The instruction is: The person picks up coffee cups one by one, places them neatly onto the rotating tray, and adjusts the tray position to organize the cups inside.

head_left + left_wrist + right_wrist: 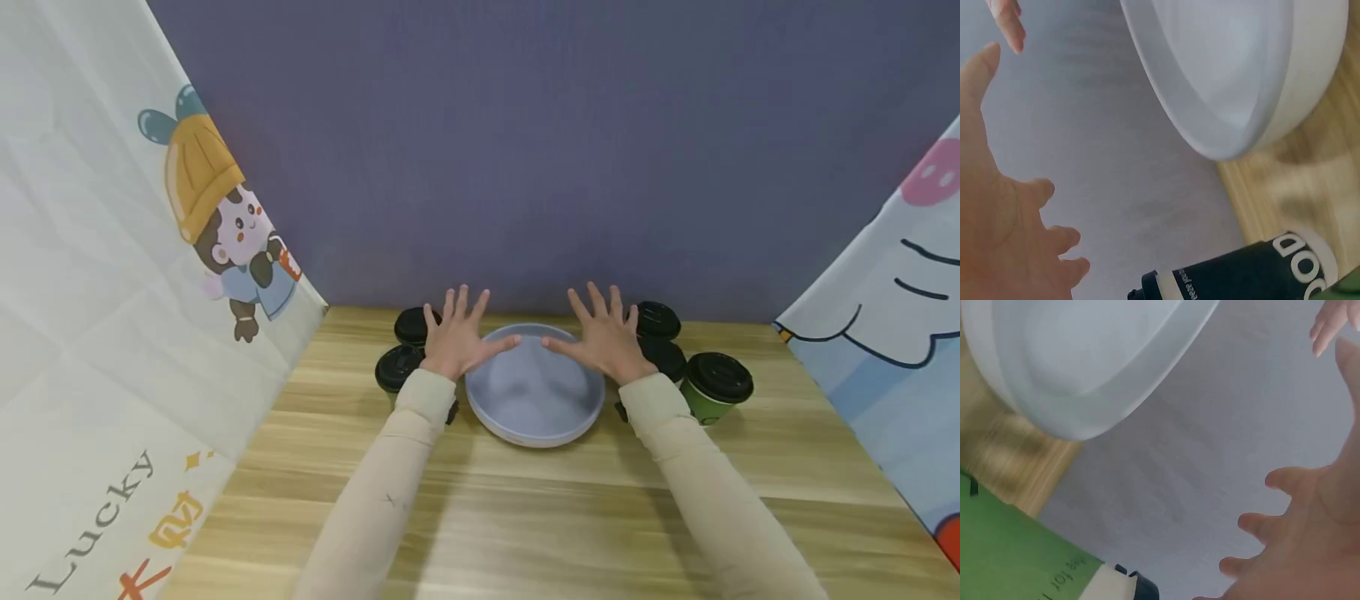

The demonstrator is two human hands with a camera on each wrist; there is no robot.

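Note:
A round, shallow grey-blue dish (536,396) with a raised rim sits on the wooden table between my two hands. Over its left side I hold my left hand (457,340), fingers spread and thumb pointing inward. My right hand (604,340) mirrors it over the right side, with nothing in its grasp. Both hands appear raised above the dish, thumb tips a short gap apart. In the left wrist view a dark cup (1241,275) with white lettering stands below the left hand. The right wrist view has a green cup (1016,550) below the right hand.
Black-lidded cups stand on both sides: a back-left one (412,325), a front-left one (397,368), and a green one (708,407) far right, with others partly behind my right arm. A purple-grey panel (525,150) rises behind the table; printed cloths hang left and right.

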